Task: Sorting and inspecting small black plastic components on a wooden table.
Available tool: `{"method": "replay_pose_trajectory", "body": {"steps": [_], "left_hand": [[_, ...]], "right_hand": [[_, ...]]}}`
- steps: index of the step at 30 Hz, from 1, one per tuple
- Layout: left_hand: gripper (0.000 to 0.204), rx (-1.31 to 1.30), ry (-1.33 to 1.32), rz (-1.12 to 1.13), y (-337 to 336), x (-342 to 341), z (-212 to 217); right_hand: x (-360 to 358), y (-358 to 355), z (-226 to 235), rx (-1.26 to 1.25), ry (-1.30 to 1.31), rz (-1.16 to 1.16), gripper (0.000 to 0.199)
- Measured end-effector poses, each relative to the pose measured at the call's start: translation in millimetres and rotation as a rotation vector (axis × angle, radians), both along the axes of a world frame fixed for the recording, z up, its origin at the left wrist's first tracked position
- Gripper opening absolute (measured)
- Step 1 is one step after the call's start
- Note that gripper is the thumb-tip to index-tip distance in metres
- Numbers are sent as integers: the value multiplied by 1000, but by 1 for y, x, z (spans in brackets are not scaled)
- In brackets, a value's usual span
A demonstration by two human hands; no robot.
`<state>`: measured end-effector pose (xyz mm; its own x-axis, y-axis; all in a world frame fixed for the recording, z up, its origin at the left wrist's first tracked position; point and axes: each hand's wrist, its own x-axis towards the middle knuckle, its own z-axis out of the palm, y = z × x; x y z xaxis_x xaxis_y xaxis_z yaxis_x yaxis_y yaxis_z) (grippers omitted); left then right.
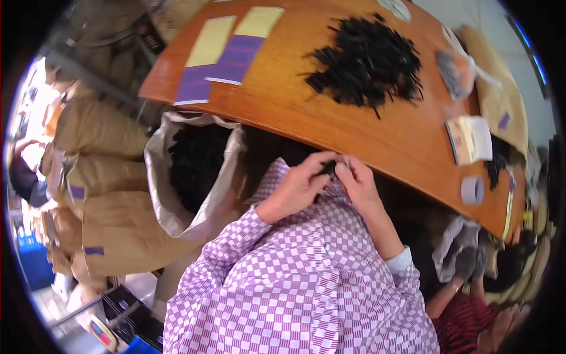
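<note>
In front of my chest, close to the table's near edge, my left hand (298, 186) is closed round a few small black strips (328, 169). My right hand (358, 184) meets it there, thumb and fingers pinched at the strips' upper end. What exactly the right fingertips grip is partly hidden. A large loose heap of similar black strips (371, 62) lies on the wooden table (289, 76) beyond my hands. To the left of my hands stands an open sack (154, 171) with black pieces (197, 162) inside.
Purple-and-yellow sheets (239, 53) lie at the table's far left. On the right are a bag with orange contents (457, 74), a small box (469, 140) and a tape roll (472, 190). Stuffed brown sacks (118, 218) are stacked left. Another person's arm (445, 298) shows at lower right.
</note>
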<state>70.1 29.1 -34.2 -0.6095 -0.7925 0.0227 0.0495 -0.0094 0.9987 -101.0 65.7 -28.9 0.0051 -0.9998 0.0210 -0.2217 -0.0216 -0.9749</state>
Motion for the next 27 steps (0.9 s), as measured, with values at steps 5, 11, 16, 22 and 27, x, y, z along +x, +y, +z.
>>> {"method": "replay_pose_trajectory", "body": {"steps": [5, 11, 16, 22, 27], "left_hand": [[40, 39, 63, 113, 1, -6, -2], [34, -62, -9, 200, 8, -12, -10], [34, -206, -66, 266, 9, -15, -4], [32, -335, -98, 309, 9, -19, 6], [32, -470, -222, 359, 7, -17, 7]], "right_hand": [[7, 9, 16, 367, -485, -29, 43], [17, 10, 11, 314, -458, 38, 40], [20, 8, 10, 286, -431, 40, 37], [23, 9, 10, 268, -354, -3, 34], [24, 3, -1, 265, -387, 21, 34]]}}
